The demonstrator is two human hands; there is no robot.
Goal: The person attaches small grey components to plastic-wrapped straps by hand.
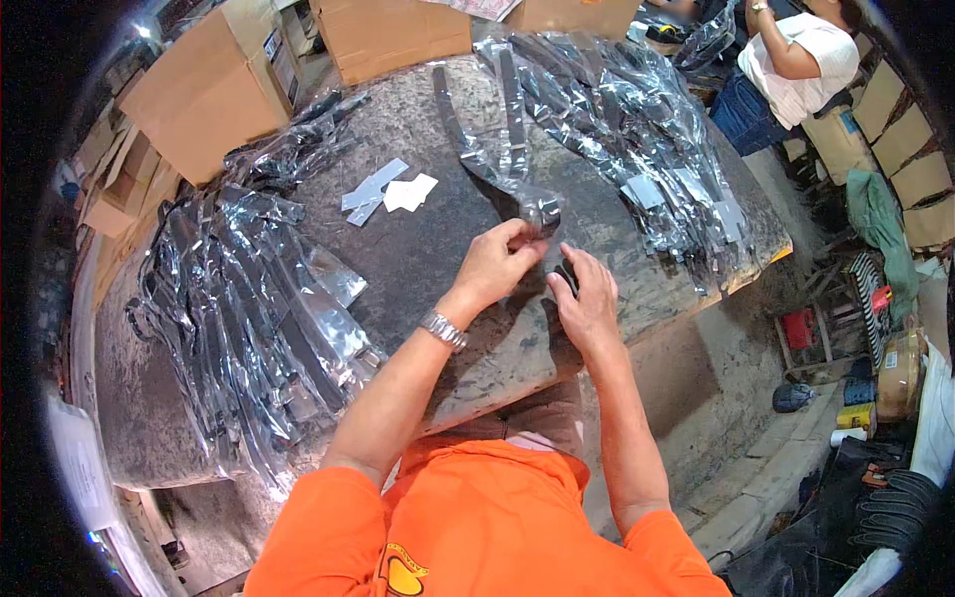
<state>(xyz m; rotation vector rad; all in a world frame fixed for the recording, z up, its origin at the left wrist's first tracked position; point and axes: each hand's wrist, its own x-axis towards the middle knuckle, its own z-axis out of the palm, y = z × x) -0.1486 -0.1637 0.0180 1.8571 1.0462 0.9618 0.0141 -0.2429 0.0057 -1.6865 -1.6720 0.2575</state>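
Observation:
Near the front middle of the table, my left hand [494, 267] pinches the near end of a dark strap in clear plastic [487, 176]. That strap bends back on itself, and its two lengths run toward the far side of the table. My right hand [589, 303] is just to the right, thumb and fingers apart, with nothing seen in it. Many similar plastic-wrapped straps [264, 318] lie heaped at the left. Another spread of wrapped straps [597, 109] covers the far right. Grey and white cards [410, 193] rest between the heaps, left of my left hand.
The worn dark table [398, 289] has its near edge at my waist. Cardboard boxes [204, 90] stand along its far left side. Beyond the right corner is another person [796, 65] in a white top. A small red stool-like object [798, 328] is on the floor at right.

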